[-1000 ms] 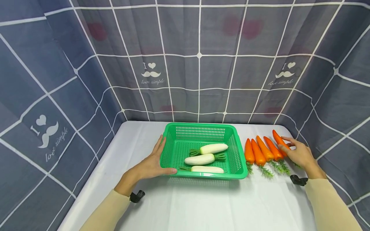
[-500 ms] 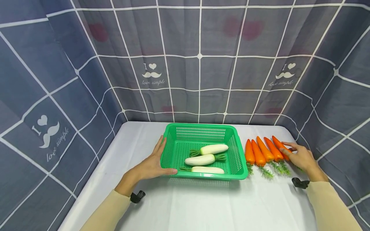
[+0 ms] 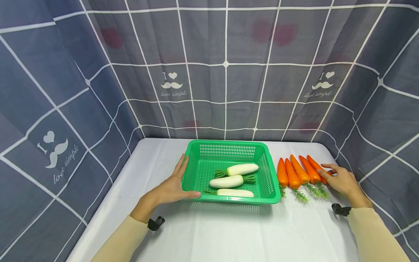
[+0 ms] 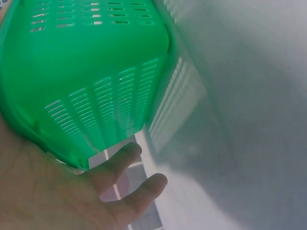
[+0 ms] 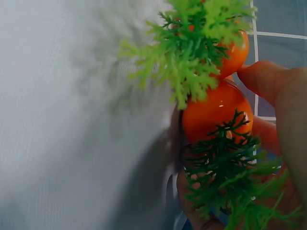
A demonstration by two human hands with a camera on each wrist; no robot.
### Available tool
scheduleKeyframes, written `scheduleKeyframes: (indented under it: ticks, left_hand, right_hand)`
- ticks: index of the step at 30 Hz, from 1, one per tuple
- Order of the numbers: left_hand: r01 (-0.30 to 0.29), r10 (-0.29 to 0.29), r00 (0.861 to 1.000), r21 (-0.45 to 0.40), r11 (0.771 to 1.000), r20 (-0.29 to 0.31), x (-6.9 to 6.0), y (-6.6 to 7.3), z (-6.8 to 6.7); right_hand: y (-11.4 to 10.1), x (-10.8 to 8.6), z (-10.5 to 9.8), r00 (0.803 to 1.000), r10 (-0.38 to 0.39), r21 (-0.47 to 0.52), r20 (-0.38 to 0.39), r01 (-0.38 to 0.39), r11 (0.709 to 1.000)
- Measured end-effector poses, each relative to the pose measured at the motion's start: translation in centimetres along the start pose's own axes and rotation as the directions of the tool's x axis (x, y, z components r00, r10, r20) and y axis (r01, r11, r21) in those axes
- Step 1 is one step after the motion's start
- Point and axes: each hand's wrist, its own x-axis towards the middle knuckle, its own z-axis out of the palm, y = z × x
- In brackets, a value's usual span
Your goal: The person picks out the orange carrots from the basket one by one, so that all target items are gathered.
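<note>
A green plastic basket (image 3: 209,154) stands on the table with three white radishes (image 3: 242,169) lying inside. Against its left side, my left hand (image 3: 168,187) rests with fingers spread and thumb along the front rim. In the left wrist view, two fingers (image 4: 136,199) extend straight beside the basket's slotted wall (image 4: 103,112). To the right of the basket lies a row of orange carrots (image 3: 299,173), tips pointing away and green tops toward me. My right hand (image 3: 343,182) holds the rightmost carrot (image 5: 216,112), thumb on one side and fingers on the other.
A white cloth (image 3: 229,233) covers the table. Grey-blue checked curtains (image 3: 209,83) hang behind it and on both sides. The right-hand curtain (image 3: 386,156) comes close to my right hand. Each wrist wears a small black camera (image 3: 155,223).
My right hand has drawn the rightmost carrot toward me, so its tip now lies about level with the other tips. The left hand and basket have stayed in place.
</note>
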Motion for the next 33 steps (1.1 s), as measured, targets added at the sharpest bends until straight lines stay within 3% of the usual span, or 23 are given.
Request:
scheduleKeyframes:
  ticks: [8,18,25,33]
  left_hand:
    - [-0.006,0.006,1.0,0.001,1.0,0.001,0.0,0.1,-0.2]
    - [-0.012,0.012,1.0,0.003,1.0,0.003,0.1,0.0,-0.1]
    - [0.001,-0.001,1.0,0.006,1.0,0.011,-0.1,0.2,-0.1]
    - [-0.006,0.006,1.0,0.003,1.0,0.002,-0.2,0.4,-0.2]
  right_hand:
    - [0.1,-0.5,-0.1,0.999,-0.011,-0.012,-0.053,0.01,1.0]
    - [-0.5,-0.7,-0.5,0.998,0.008,0.006,-0.061,-0.008,1.0]
    - [-3.0,-1.2,-0.8,0.993,-0.022,0.023,-0.112,0.025,0.999]
    - [-6.3,-1.5,-0.7,0.979,-0.104,0.045,-0.175,0.114,0.992]
